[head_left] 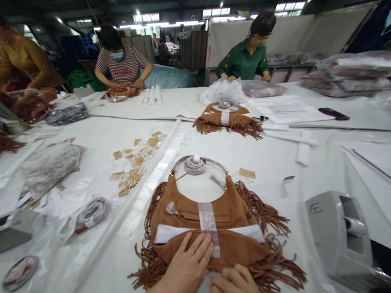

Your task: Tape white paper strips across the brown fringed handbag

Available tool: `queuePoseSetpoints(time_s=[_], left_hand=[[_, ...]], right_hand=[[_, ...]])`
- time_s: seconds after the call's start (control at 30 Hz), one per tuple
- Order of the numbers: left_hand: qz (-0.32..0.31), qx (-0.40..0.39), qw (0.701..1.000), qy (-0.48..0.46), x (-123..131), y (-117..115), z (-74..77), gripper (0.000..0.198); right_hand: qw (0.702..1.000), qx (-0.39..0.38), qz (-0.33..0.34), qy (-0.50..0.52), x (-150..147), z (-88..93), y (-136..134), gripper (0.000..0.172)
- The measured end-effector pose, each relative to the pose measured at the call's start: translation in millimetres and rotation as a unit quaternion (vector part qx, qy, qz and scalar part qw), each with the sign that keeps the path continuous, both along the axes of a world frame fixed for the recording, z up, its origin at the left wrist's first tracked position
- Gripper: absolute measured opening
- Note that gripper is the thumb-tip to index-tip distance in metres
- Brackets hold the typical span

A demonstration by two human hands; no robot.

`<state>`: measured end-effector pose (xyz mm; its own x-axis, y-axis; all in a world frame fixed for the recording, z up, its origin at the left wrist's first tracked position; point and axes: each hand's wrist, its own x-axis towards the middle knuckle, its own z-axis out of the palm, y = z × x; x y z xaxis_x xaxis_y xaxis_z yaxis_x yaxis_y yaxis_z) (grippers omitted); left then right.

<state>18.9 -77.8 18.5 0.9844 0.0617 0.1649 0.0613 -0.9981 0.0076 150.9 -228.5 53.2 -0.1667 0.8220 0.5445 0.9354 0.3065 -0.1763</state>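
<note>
A brown suede handbag [185, 203] with long fringe [262, 210] at both sides lies flat before me. A translucent strip [207, 213] runs down its middle, over a white band [249, 232] across the front. My left hand [188, 264] rests on the bag's lower front, fingers stretched out and touching the strip's edge. Close to the bag's bottom edge, my right hand [235, 289] has its fingers curled together; what they pinch, if anything, is hidden. A wrapped, coiled strap [194, 165] sits inside the handle loop. Beside the bag lies a tan tag [247, 173].
Grey tape dispensers [332, 224] stand at right and far left. Loose tags [135, 162] are scattered left of centre. Another fringed handbag [225, 115] lies farther back. Several co-workers handle things across the table [276, 154]; bagged goods [356, 77] are piled at back right.
</note>
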Motion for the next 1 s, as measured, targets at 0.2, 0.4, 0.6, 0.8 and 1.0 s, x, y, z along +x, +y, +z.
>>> queuePoseSetpoints(time_s=[0.2,0.4,0.6,0.8,1.0], left_hand=[[0.004,-0.106,0.994,0.007,-1.8,-3.6,9.5,0.057],[0.083,-0.213,0.968,-0.105,9.0,-15.4,10.2,0.031],[0.202,-0.255,0.929,-0.177,28.3,-30.4,5.1,0.019],[0.225,-0.239,0.922,-0.204,33.3,-32.2,1.5,0.020],[0.214,-0.231,0.926,-0.207,32.7,-31.3,-14.8,0.017]], right_hand=[[0.973,-0.115,-0.034,0.196,26.0,13.7,29.4,0.034],[0.927,-0.232,-0.082,0.281,42.9,5.4,47.7,0.042],[0.915,-0.268,-0.116,0.278,53.1,1.2,56.2,0.032],[0.951,-0.209,-0.130,0.188,58.3,-7.2,64.5,0.014],[0.961,-0.190,-0.138,0.144,63.4,-13.9,73.2,0.016]])
